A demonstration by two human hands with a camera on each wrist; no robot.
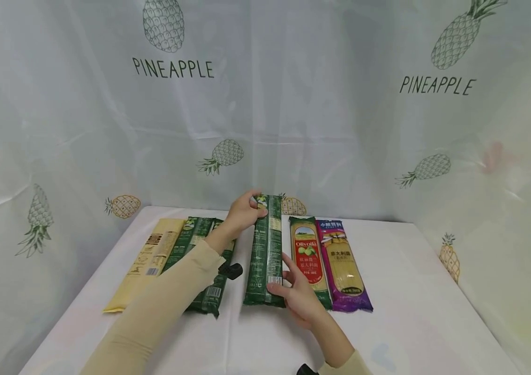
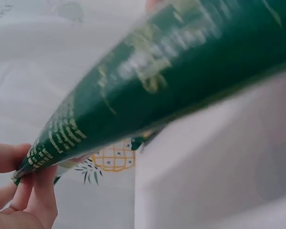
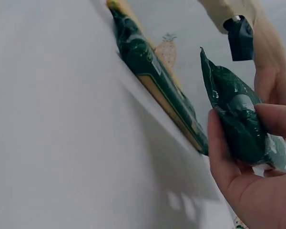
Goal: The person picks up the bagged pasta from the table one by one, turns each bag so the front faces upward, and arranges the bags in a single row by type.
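A long green spaghetti packet (image 1: 265, 245) is raised above the white table, its printed back and barcode facing up. At its far end my left hand (image 1: 243, 212) pinches the top between thumb and fingers. My right hand (image 1: 301, 298) grips the near end by the right corner, thumb over the top. In the left wrist view the packet (image 2: 148, 71) stretches away in a slant, fingers around its far tip. The right wrist view has the crimped near end of the packet (image 3: 238, 119) between thumb and fingers, the underside off the table.
Left of the hands lie a yellow pasta packet (image 1: 145, 265) and green packets (image 1: 211, 294), partly covered by the left sleeve. To the right, a green pasta packet with a red label (image 1: 309, 255) lies beside a purple one (image 1: 345, 265). A pineapple-print curtain (image 1: 321, 130) hangs behind the table (image 1: 415, 302).
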